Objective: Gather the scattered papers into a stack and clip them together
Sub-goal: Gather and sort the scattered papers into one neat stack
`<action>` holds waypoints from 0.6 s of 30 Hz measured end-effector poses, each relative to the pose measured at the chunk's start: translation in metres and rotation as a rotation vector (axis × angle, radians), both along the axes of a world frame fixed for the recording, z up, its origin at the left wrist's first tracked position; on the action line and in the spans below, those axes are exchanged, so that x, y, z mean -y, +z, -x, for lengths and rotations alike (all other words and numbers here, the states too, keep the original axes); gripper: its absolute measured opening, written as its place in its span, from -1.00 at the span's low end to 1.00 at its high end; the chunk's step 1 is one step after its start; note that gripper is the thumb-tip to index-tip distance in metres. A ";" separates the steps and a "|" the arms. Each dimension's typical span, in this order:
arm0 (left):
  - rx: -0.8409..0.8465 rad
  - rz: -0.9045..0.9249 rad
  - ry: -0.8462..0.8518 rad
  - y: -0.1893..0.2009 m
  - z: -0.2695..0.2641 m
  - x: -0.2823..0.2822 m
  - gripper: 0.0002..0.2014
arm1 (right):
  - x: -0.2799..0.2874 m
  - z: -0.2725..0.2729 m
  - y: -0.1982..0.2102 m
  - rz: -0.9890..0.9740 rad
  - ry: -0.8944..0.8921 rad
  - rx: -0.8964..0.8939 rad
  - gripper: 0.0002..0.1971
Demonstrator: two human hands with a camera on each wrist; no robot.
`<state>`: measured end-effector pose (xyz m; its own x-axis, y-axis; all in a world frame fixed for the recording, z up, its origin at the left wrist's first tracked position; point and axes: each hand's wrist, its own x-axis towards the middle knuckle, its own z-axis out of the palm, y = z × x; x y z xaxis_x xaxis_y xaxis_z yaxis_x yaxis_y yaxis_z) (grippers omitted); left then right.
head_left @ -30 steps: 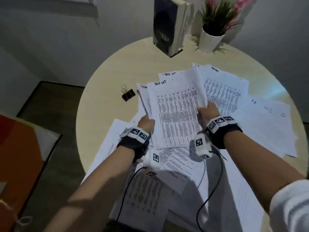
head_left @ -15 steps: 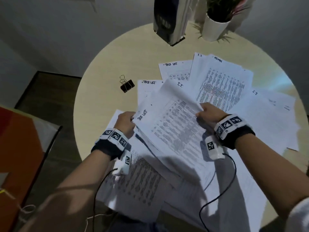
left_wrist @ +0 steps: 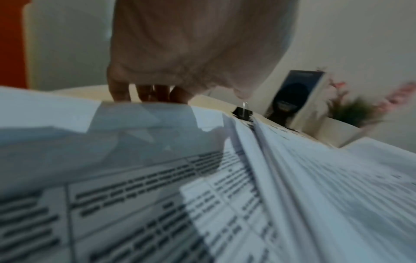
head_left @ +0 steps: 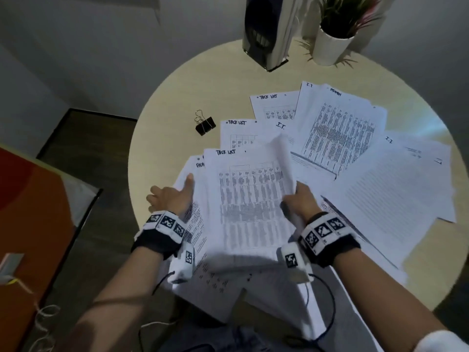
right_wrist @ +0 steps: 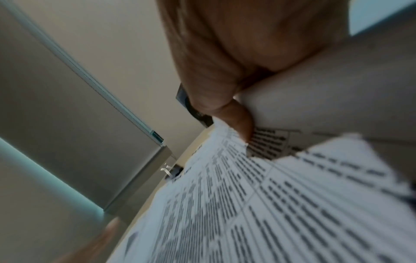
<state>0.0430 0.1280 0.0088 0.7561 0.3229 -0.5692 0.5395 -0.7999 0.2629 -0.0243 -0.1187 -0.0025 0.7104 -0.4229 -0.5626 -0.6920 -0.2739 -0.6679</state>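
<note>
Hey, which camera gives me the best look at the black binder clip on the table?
The head view: the binder clip lies whole on bare table, apart from the papers. The left wrist view shows only a blurred piece behind paper edges; the right wrist view, a tiny blur.

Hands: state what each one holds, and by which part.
Right hand pinches the gathered papers at their right edge, thumb on top. Left hand holds nothing; its straight fingers lie against the papers' left edge.

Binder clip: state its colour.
Black body with silver wire handles; the binder clip shows best in the head view.
</note>
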 end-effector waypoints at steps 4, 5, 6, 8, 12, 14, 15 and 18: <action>-0.031 0.174 -0.044 -0.001 0.006 0.006 -0.53 | -0.057 0.013 -0.017 -0.067 0.036 -0.077 -0.77; -0.015 0.209 -0.033 -0.003 0.005 0.005 -0.56 | -0.065 0.014 -0.019 -0.046 0.091 -0.091 -0.63; -0.015 0.243 -0.019 -0.004 0.004 0.003 -0.55 | -0.068 0.013 -0.018 0.022 0.158 -0.109 -0.51; -0.005 0.296 -0.032 0.000 0.003 -0.001 -0.55 | -0.061 0.012 -0.010 0.279 0.282 -0.111 -0.36; 0.233 0.338 -0.170 0.039 -0.007 0.000 -0.57 | -0.038 0.016 -0.003 0.362 0.419 -0.068 -0.11; 0.437 0.353 -0.191 0.075 -0.015 0.002 -0.62 | -0.031 0.018 -0.002 0.253 0.408 -0.069 0.01; 0.543 0.359 -0.199 0.095 -0.019 0.003 -0.63 | -0.028 0.018 -0.002 0.212 0.394 -0.068 0.02; 0.770 0.516 -0.246 0.156 -0.029 0.006 -0.62 | -0.018 0.011 0.007 -0.017 0.282 -0.025 -0.09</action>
